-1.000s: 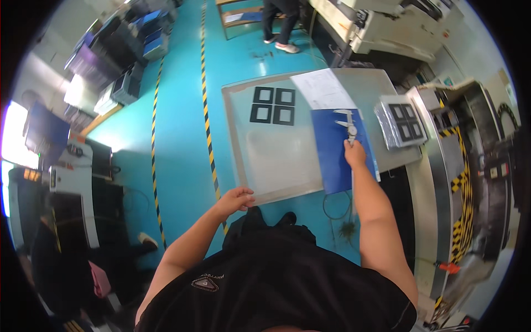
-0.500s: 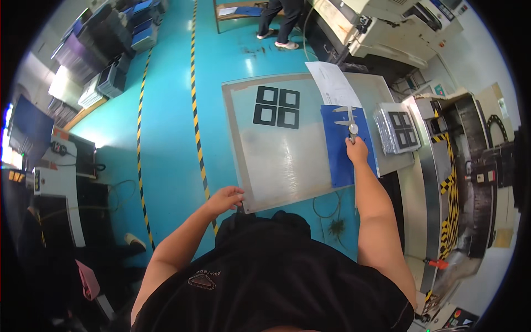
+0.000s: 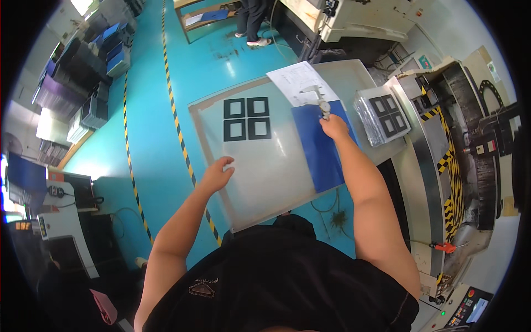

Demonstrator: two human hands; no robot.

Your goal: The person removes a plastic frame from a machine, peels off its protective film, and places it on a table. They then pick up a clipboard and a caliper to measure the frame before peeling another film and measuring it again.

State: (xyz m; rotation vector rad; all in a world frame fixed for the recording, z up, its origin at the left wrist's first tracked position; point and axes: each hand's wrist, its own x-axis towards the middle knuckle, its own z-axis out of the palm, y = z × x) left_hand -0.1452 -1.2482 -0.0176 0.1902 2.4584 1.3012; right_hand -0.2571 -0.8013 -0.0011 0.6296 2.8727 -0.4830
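My right hand (image 3: 335, 127) is closed around the lower end of a dial caliper (image 3: 324, 106). The caliper's jaws point away from me, over a printed white paper sheet (image 3: 293, 83). Under my right wrist lies a blue folder or sheet (image 3: 318, 152). My left hand (image 3: 217, 174) hovers by the left edge of the table (image 3: 265, 182), fingers bent and apart, holding nothing. Beyond it, several black square frames (image 3: 246, 119) with square openings lie close together in a grid. To the right of the blue sheet sits a plastic-wrapped stack (image 3: 381, 116) topped with similar black frames.
A machine with yellow-black striped edging (image 3: 451, 182) stands close on the right. Another person's legs (image 3: 251, 22) are at the far side, near a wooden bench (image 3: 191, 27). Stacked dark trays (image 3: 61, 83) line the left, past floor tape (image 3: 174, 110).
My left hand has moved forward from the table's near corner along its left edge. My right hand has carried the caliper forward and left, over the paper. The whole view has shifted slightly.
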